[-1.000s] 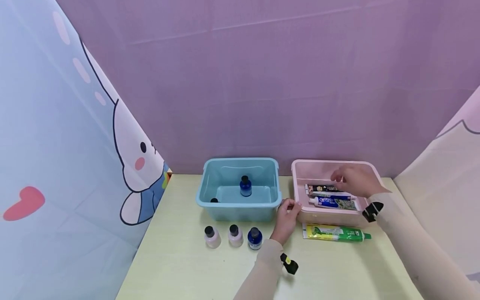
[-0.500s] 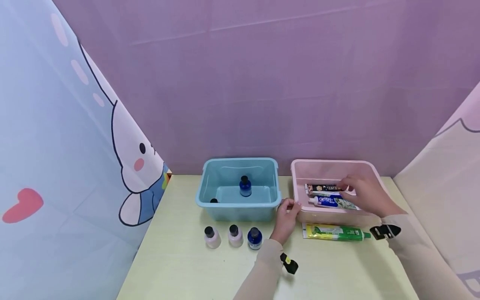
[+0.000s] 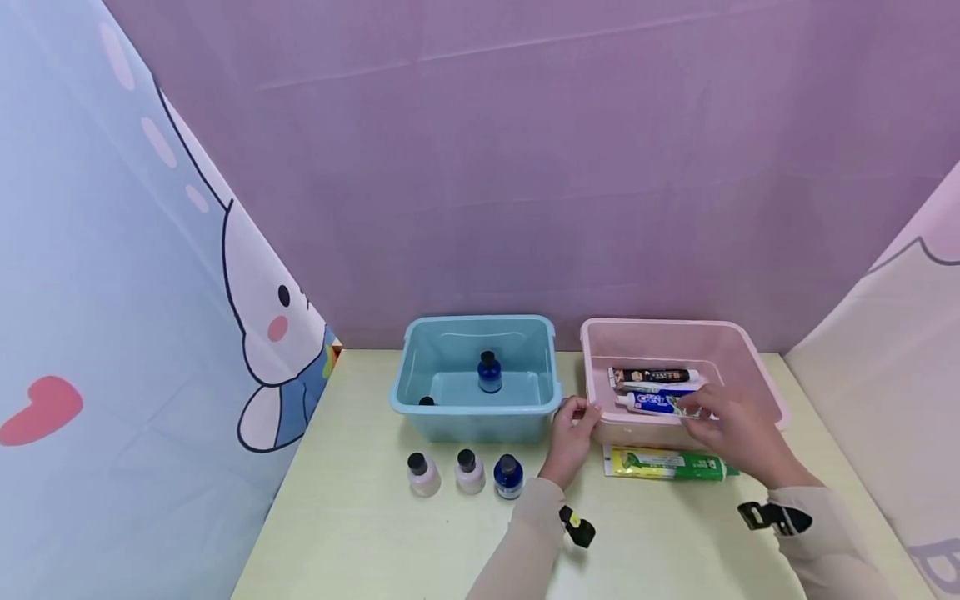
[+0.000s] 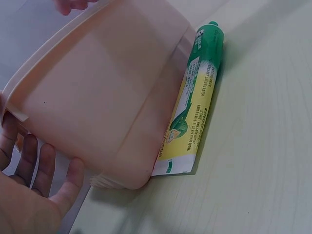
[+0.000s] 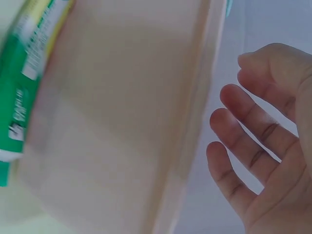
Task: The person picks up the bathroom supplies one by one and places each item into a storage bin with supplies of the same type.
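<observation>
My left hand [image 3: 570, 446] grips the front left corner of a pink plastic bin [image 3: 660, 327]; in the left wrist view its fingers [image 4: 46, 165] bend against the rim and outer wall. My right hand [image 3: 735, 429] hovers over the bin's near rim with nothing in it, and in the right wrist view its fingers [image 5: 239, 141] are spread and relaxed. Inside the bin lie a black toothpaste tube [image 3: 652, 376] and a blue toothpaste tube [image 3: 648, 403], with another tube partly hidden between them. A green and yellow toothpaste tube [image 3: 667, 464] lies on the table along the bin's front wall.
A light blue bin [image 3: 472, 411] stands left of the pink one, holding a blue bottle [image 3: 490, 375] and a black cap [image 3: 427, 401]. In front of it on the table stand two pale pink bottles [image 3: 424, 477] and a blue bottle [image 3: 508, 479]. A purple cloth hangs behind.
My right hand has come back from above the black tube towards the bin's near rim, uncovering that tube's cap end. The left hand stays at the corner.
</observation>
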